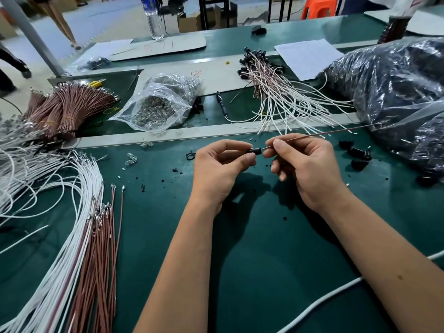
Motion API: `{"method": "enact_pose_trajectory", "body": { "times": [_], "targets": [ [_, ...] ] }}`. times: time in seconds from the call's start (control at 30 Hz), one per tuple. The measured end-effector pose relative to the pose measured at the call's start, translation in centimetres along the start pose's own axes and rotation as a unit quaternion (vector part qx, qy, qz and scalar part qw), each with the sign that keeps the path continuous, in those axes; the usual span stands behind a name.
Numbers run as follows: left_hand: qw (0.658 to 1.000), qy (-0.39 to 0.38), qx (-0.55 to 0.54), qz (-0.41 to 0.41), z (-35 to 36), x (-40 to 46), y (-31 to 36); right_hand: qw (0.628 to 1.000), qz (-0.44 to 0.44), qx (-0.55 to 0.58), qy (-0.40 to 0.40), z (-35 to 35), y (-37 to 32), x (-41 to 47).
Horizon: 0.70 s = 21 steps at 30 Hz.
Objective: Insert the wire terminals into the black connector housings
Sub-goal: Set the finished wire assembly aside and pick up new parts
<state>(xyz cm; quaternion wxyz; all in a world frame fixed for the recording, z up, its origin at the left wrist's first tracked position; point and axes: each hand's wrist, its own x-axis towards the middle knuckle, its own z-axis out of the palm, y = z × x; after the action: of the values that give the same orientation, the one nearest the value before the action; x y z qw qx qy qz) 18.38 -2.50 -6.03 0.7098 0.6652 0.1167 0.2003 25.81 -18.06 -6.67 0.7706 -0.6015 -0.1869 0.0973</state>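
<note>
Two bare forearms; no sleeves, rings seemingly none.

Black housing (pixel 255 151) small, cylindrical, horizontal, above bench. Thin brown wire (pixel 336 132) runs straight right and up from its right end. Spare housings (pixel 359 153) lie on bench at right.

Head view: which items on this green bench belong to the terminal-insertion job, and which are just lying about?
In use:
- small black plastic connector housing, pinched by left hand
- thin brown wire, pinched by right hand
- loose brown and white terminal wires
- spare black housings

Lying about:
- clear plastic water bottle
- white paper sheet
- black pen
</note>
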Motion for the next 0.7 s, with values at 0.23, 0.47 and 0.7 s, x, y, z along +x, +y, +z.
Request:
{"method": "enact_pose_trajectory", "body": {
  "times": [0.23,0.47,0.7],
  "targets": [
    [1.000,-0.021,-0.007,-0.010,0.42,-0.17,0.15,0.999,0.001,-0.010,0.041,0.25,0.08,0.05],
    [1.000,-0.021,0.018,-0.011,0.66,-0.34,0.30,1.000,-0.002,-0.012,0.001,0.33,-0.12,-0.13],
    [0.993,-0.028,0.116,-0.002,1.02,-0.59,0.52,0.997,-0.036,-0.053,0.031,0.72,0.07,-0.40]
  ]
}}
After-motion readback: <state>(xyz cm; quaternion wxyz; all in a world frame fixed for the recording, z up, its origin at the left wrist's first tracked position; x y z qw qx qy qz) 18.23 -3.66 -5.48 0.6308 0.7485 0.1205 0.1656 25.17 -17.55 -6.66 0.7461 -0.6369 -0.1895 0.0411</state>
